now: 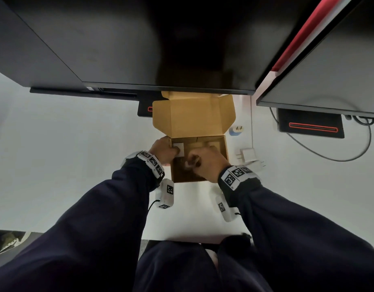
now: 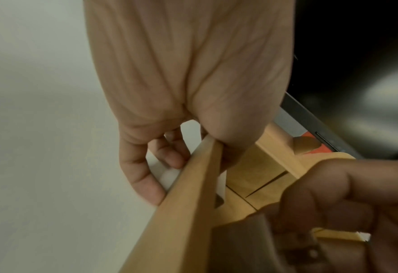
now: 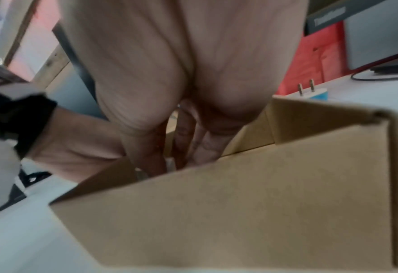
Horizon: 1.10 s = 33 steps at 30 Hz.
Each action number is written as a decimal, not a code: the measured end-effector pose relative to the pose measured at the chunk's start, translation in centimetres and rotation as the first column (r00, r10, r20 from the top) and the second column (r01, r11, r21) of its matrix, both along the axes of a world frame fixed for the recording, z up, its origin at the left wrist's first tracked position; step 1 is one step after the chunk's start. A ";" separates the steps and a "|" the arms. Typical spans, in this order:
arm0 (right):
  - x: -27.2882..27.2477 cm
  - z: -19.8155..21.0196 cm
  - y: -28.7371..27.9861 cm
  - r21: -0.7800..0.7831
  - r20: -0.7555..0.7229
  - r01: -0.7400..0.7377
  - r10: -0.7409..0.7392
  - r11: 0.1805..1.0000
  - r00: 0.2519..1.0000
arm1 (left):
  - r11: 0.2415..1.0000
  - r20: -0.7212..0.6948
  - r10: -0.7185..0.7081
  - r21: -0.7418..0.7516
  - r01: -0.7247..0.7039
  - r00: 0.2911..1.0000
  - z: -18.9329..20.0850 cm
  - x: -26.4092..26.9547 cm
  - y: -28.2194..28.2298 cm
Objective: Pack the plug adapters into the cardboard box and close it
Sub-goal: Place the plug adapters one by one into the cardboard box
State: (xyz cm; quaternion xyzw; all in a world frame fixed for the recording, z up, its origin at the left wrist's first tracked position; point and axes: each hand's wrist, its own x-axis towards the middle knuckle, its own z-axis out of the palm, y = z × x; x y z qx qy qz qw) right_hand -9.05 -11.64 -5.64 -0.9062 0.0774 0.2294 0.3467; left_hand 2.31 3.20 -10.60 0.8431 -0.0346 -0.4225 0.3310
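Cardboard box (image 1: 193, 116): tan-yellow inner surfaces, duller brown outer wall. White adapter (image 1: 179, 148) in the box at 9 o'clock. White adapter (image 1: 248, 154) outside at 3 o'clock; blue-and-white adapter (image 1: 236, 130) at 2 o'clock. Sleeves (image 1: 110, 209): dark navy. Wristbands (image 1: 152, 162): white with black square-code pattern. Table (image 1: 55, 154): white. Monitor bases (image 1: 310, 123): black with red outlines.

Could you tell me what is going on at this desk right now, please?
A person is packing plug adapters into an open brown cardboard box on a white desk. The left hand grips the box's left wall, thumb inside by a white square adapter. The right hand reaches into the box, apparently holding another white adapter. The lid stands open. A white pronged adapter and a blue-and-white adapter remain on the desk beside the box.
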 end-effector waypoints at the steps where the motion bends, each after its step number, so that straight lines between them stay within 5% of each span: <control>1: 0.0 -0.2 0.3 -0.003 0.003 -0.013 0.013 1.000 1.000 | 1.000 0.003 0.000 -0.002 0.000 1.000 0.1 0.0 0.0; 6: -0.4 -0.6 1.7 -0.085 -0.016 -0.163 0.162 0.983 0.987 | 1.000 0.017 -0.019 -0.013 0.019 1.000 -0.5 0.1 0.0; 27: -0.3 -2.1 1.5 0.035 -0.092 -0.029 0.032 0.999 0.995 | 0.999 0.046 -0.043 -0.020 0.044 0.998 -0.9 0.0 0.0; 33: -1.3 -0.1 -1.7 0.134 0.095 0.089 -0.102 0.987 0.990 | 1.000 0.068 0.002 -0.017 -0.001 0.998 -1.2 -0.1 -0.1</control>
